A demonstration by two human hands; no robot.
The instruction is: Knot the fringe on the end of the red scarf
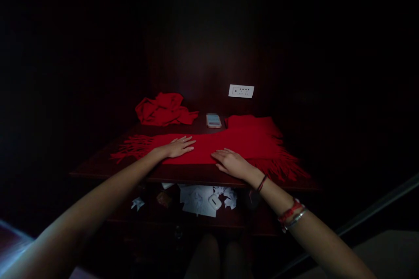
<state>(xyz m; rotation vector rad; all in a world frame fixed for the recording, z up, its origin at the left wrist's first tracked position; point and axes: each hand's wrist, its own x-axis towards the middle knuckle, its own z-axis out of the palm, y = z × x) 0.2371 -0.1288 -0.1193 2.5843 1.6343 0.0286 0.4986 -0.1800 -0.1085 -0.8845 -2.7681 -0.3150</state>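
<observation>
A red fringed scarf [203,144] lies spread lengthwise across the dark tabletop, its tassels fanned out at both ends. My left hand [180,146] rests flat on the scarf left of its middle, fingers stretched and pointing right. On the near edge of the cloth, right of the middle, lies my right hand [231,162], palm down with its fingers extended to the left. Neither hand grips the fabric. Behind the scarf's right part sits a folded red cloth [248,121], partly overlapped by it.
A crumpled red cloth [163,111] lies at the back left. Beside it is a small blue-and-white packet [214,120]. A white socket panel [241,91] is on the back wall. Below the tabletop, an open drawer or shelf holds papers [196,198] and a white case [214,202].
</observation>
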